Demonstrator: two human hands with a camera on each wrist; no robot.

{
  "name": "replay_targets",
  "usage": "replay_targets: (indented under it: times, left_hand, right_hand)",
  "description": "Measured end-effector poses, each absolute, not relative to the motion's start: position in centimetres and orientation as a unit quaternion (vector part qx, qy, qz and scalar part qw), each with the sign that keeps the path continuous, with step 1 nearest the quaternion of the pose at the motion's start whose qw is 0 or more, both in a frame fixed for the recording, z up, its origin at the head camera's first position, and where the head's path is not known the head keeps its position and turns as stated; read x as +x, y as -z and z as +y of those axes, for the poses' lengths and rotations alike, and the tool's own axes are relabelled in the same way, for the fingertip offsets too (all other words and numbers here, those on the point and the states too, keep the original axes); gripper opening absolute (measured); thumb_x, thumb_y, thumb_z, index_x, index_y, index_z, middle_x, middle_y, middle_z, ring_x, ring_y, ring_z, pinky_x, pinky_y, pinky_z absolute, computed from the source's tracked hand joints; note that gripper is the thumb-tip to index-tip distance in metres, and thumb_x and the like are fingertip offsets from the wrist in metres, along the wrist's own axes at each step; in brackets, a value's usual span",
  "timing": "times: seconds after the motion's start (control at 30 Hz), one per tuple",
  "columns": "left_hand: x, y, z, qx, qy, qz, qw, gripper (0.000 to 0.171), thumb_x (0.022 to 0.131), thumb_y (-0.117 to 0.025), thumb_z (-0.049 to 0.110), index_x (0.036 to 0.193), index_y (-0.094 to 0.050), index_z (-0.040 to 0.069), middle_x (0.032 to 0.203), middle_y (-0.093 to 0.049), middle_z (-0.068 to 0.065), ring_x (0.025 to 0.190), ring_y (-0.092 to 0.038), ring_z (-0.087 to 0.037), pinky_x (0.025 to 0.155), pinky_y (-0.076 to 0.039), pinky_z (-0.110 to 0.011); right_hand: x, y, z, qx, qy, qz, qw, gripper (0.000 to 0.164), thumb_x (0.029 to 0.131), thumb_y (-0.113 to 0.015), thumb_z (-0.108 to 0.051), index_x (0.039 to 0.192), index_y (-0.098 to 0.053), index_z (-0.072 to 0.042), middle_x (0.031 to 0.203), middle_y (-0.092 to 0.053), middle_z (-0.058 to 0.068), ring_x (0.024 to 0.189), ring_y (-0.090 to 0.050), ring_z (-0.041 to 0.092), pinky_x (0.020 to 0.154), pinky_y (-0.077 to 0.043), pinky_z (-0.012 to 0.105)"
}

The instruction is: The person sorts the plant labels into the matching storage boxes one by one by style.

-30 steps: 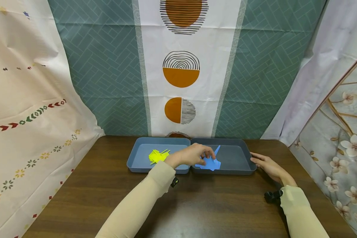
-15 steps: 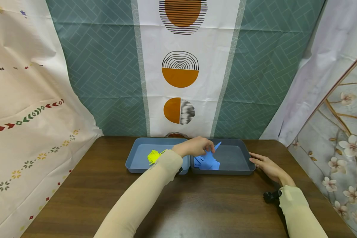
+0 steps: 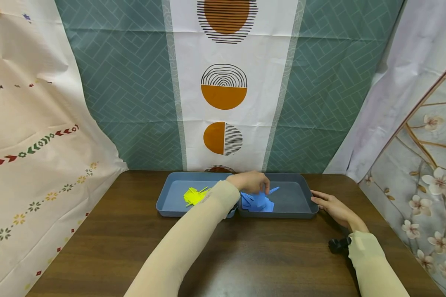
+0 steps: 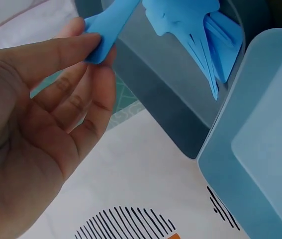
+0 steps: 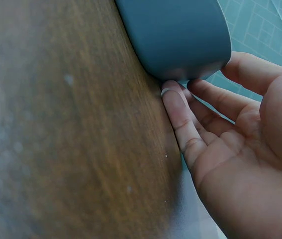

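Observation:
My left hand (image 3: pixel 250 181) is over the left part of a dark grey-blue tray (image 3: pixel 291 196). Its thumb and fingers pinch the end of a flat, smooth blue piece (image 4: pixel 113 27), seen best in the left wrist view; the rest of that piece runs out of the top of the frame. A heap of similar blue pieces (image 3: pixel 259 205), some narrow and pointed, lies in the tray beneath. At the tray's right end is my right hand (image 3: pixel 334 208), its extended fingertips (image 5: pixel 176 102) touching the outer wall low down and the thumb up at the rim.
A lighter blue tray (image 3: pixel 172 192) adjoins the dark one on the left and holds a heap of yellow pieces (image 3: pixel 194 196). Both trays stand near the back edge of a brown wooden table (image 3: pixel 267 251). A patterned cloth (image 3: pixel 301 136) hangs behind it.
My left hand has gone from reaching over the blue heap with spread fingers to pinching a blue piece, and the pieces have shifted. The right hand stays at the tray's end.

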State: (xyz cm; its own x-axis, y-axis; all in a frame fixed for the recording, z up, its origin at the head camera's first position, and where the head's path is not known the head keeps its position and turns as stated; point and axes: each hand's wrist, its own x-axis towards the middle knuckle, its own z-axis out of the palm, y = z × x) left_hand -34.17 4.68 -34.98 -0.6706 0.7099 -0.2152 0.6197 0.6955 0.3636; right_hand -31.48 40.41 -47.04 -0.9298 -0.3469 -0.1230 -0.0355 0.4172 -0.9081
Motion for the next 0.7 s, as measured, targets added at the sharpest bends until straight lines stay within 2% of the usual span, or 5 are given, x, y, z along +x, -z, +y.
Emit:
replay_targets:
  times: [0.1, 0.27, 0.37, 0.6, 0.7]
  left_hand:
    - [-34.5, 35.1, 5.2, 0.362, -0.122, 0.906, 0.180, 0.031, 0.098, -0.062, -0.009, 0.114, -0.076, 0.014, 0.108, -0.067, 0.001, 0.096, -0.060, -0.016, 0.072, -0.049, -0.025]
    - [-34.6, 35.5, 5.6, 0.357, -0.100, 0.909, 0.191, 0.027, 0.098, -0.066, -0.004, 0.111, -0.076, 0.018, 0.105, -0.066, 0.002, 0.090, -0.058, -0.014, 0.070, -0.049, -0.026]
    - [-34.5, 35.7, 5.6, 0.356, -0.087, 0.910, 0.195, 0.026, 0.098, -0.068, -0.003, 0.111, -0.075, 0.018, 0.109, -0.068, -0.001, 0.088, -0.056, -0.014, 0.071, -0.048, -0.027]
    - [-34.4, 36.2, 5.6, 0.344, -0.086, 0.915, 0.192, 0.026, 0.098, -0.067, -0.001, 0.115, -0.075, 0.017, 0.115, -0.069, -0.003, 0.085, -0.055, -0.014, 0.071, -0.047, -0.026]
    - [-34.5, 36.4, 5.6, 0.334, -0.089, 0.919, 0.190, 0.033, 0.100, -0.061, -0.003, 0.120, -0.075, 0.018, 0.115, -0.066, 0.000, 0.073, -0.046, -0.013, 0.062, -0.040, -0.025]
  right_hand:
    - [-31.5, 47.1, 40.4, -0.114, 0.526, 0.830, 0.147, 0.073, 0.112, -0.049, -0.034, 0.164, -0.015, 0.004, 0.167, -0.010, 0.034, 0.152, -0.018, 0.052, 0.120, -0.023, 0.064]
    - [-31.5, 47.1, 40.3, -0.118, 0.524, 0.831, 0.144, 0.073, 0.112, -0.049, -0.034, 0.164, -0.016, 0.005, 0.167, -0.012, 0.034, 0.152, -0.021, 0.051, 0.119, -0.030, 0.058]
    - [-31.5, 47.1, 40.2, -0.120, 0.523, 0.831, 0.143, 0.073, 0.112, -0.050, -0.034, 0.163, -0.016, 0.005, 0.167, -0.013, 0.034, 0.152, -0.021, 0.051, 0.118, -0.032, 0.055]
    - [-31.4, 47.0, 40.3, -0.117, 0.525, 0.831, 0.143, 0.073, 0.112, -0.049, -0.034, 0.164, -0.015, 0.005, 0.167, -0.011, 0.035, 0.151, -0.021, 0.053, 0.119, -0.027, 0.061]
    - [-31.3, 46.9, 40.3, -0.118, 0.525, 0.831, 0.144, 0.073, 0.112, -0.049, -0.034, 0.164, -0.015, 0.004, 0.167, -0.011, 0.035, 0.151, -0.022, 0.053, 0.119, -0.028, 0.061]
